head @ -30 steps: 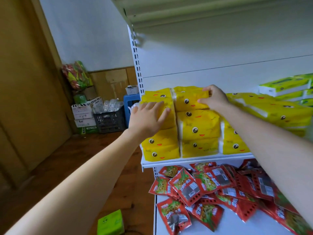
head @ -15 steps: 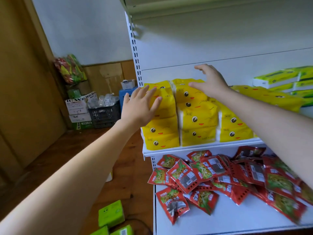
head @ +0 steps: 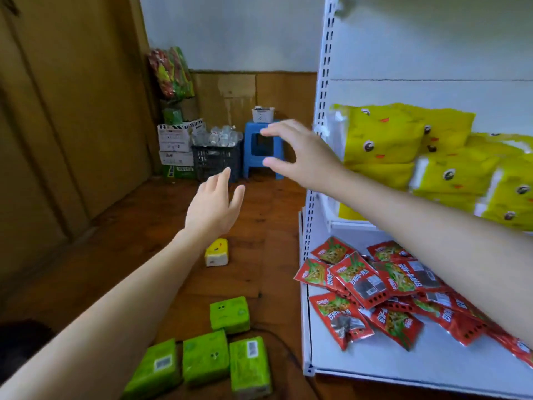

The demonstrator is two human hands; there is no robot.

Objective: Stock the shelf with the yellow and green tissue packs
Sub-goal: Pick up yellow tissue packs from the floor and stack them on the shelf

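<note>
- Neither hand holds anything: the left hand point(head: 213, 204) reaches out over the wooden floor point(head: 138, 226), fingers straight and loosely spread.
- Below that hand and nearer the camera, four green tissue packs point(head: 206, 360) lie on the floor, three in a row and one just behind.
- Just under its wrist, a single yellow tissue pack point(head: 217, 252) sits alone on the floor.
- Up and right of it, the right hand point(head: 300, 157) hangs in the air, thumb and fingers parted in a wide, relaxed curve, empty.
- Right of that hand, stacked yellow packs point(head: 383, 137) fill the upper shelf point(head: 349, 225).
- Under its forearm, red snack sachets point(head: 360, 281) lie heaped on the lower shelf point(head: 375, 368).
</note>
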